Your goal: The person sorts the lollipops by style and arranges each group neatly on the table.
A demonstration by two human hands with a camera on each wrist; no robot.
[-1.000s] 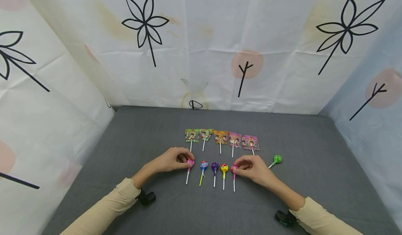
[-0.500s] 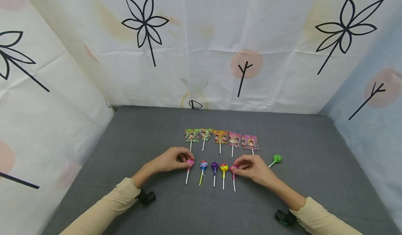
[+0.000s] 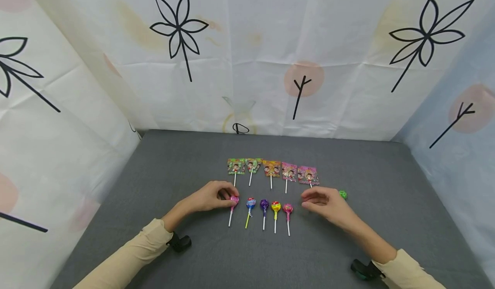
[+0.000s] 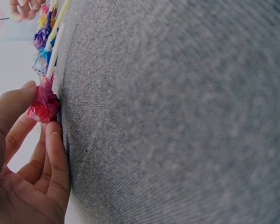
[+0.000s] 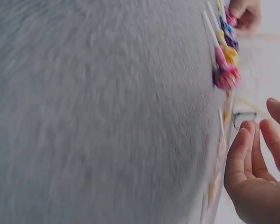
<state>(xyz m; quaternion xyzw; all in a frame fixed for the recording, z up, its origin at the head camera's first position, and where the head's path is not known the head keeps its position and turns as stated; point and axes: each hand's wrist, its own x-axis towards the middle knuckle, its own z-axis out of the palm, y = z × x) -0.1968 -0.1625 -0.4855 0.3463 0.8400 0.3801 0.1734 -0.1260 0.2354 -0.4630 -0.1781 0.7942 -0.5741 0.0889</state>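
Observation:
My left hand (image 3: pixel 212 196) pinches the head of a pink lollipop (image 4: pixel 44 107) at the left end of the near row; its white stick lies toward me. To its right lie a blue lollipop (image 3: pixel 251 203), a purple lollipop (image 3: pixel 264 204), a yellow lollipop (image 3: pixel 276 207) and a second pink lollipop (image 3: pixel 288 209), side by side on the grey cloth. Right of that last one, my right hand (image 3: pixel 328 205) hovers with relaxed, parted fingers and holds nothing. A green lollipop (image 3: pixel 343 194) is mostly hidden behind the right hand.
Behind the near row runs a row of flat lollipops in printed wrappers, from a green packet (image 3: pixel 236 166) to a pink packet (image 3: pixel 308 175). Grey cloth (image 3: pixel 185 156) covers the table. White patterned sheets (image 3: pixel 255 44) hang at the back and sides.
My right hand has let go of the right-hand pink lollipop and moved right, now covering most of the green one. The left hand stays on its pink lollipop.

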